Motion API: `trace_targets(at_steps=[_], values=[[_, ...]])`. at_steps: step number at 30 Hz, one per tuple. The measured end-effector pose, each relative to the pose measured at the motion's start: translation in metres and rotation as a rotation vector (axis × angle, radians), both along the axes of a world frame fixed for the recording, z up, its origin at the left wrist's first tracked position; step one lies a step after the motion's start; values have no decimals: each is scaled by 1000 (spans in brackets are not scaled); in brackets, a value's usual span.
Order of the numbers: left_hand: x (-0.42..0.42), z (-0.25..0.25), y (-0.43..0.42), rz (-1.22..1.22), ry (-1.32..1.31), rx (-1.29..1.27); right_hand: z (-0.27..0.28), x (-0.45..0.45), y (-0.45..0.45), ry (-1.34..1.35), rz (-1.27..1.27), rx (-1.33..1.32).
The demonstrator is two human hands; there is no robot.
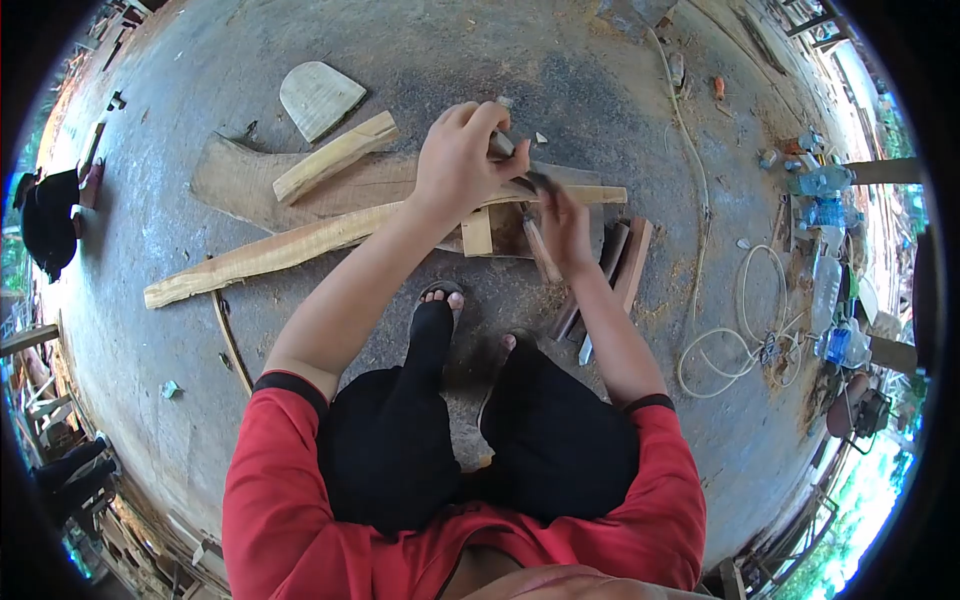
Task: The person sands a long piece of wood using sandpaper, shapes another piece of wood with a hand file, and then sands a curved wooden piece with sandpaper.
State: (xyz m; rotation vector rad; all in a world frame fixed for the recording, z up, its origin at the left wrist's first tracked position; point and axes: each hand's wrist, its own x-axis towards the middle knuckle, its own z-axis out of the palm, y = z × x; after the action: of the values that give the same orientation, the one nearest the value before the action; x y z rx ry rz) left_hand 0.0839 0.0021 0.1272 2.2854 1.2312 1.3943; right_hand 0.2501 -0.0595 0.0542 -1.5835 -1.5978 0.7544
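My left hand is closed round a dark tool, whose lower end is hard to make out. Close to its right, my right hand is blurred, with its fingers near a dark handle-like piece; what it holds is unclear. Both hands are above a long, curved light wooden piece that lies across a wide brown board. A small pale block touches the long piece below my left hand. Dark and reddish wooden bars lie beside my right forearm.
A short pale beam and a rounded wooden piece lie at the upper left. A coiled hose and plastic bottles are on the right. My feet are just below the wood. A black object stands far left.
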Motion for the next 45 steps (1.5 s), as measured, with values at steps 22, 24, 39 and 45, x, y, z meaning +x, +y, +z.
trace_targets(at_steps=[22, 24, 39, 45], values=[[-8, -1, 4, -4, -20, 34, -7, 21, 0, 5, -33, -104], [-9, -7, 0, 7, -28, 18, -3, 13, -6, -163, -46, -191], [-5, 0, -2, -124, -43, 54, 12, 2, -7, 115, 93, -39], [-4, 1, -1, -110, -22, 53, 8, -4, -17, 217, 164, 15]])
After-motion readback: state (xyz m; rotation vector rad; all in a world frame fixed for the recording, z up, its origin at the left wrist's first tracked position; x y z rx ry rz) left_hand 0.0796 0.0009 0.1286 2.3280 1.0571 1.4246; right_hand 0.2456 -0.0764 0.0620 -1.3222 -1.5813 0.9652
